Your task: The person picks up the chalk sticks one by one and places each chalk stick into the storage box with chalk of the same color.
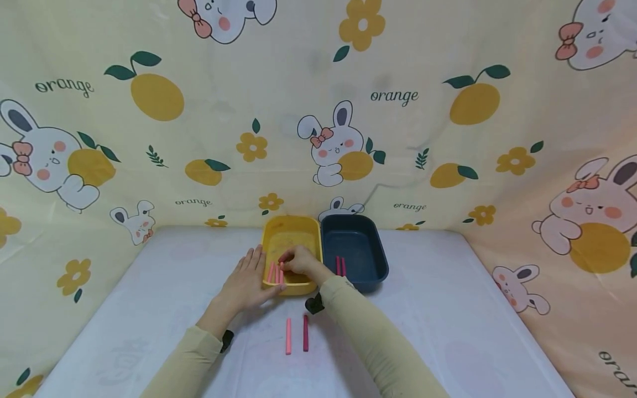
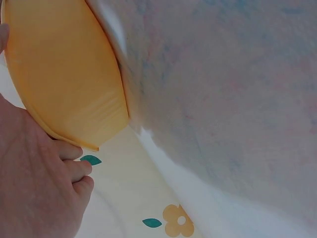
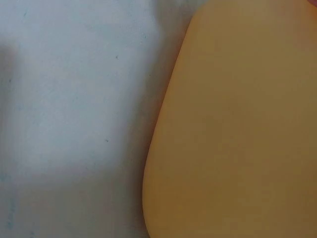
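Both hands are at a yellow box at the far side of the table. My left hand rests along its left wall, fingers straight and thumb across the front corner; the left wrist view shows that hand against the box's outside. My right hand reaches inside, thumb and fingertips pinching the top of a light pink stick. Beside that stick stand other light pink sticks, leaning on the front wall. The right wrist view is mostly the box's wall.
A navy box touches the yellow one on its right, with two dark pink sticks at its front left. Nearer on the white table lie a light pink stick and a dark pink stick. A patterned cloth hangs behind.
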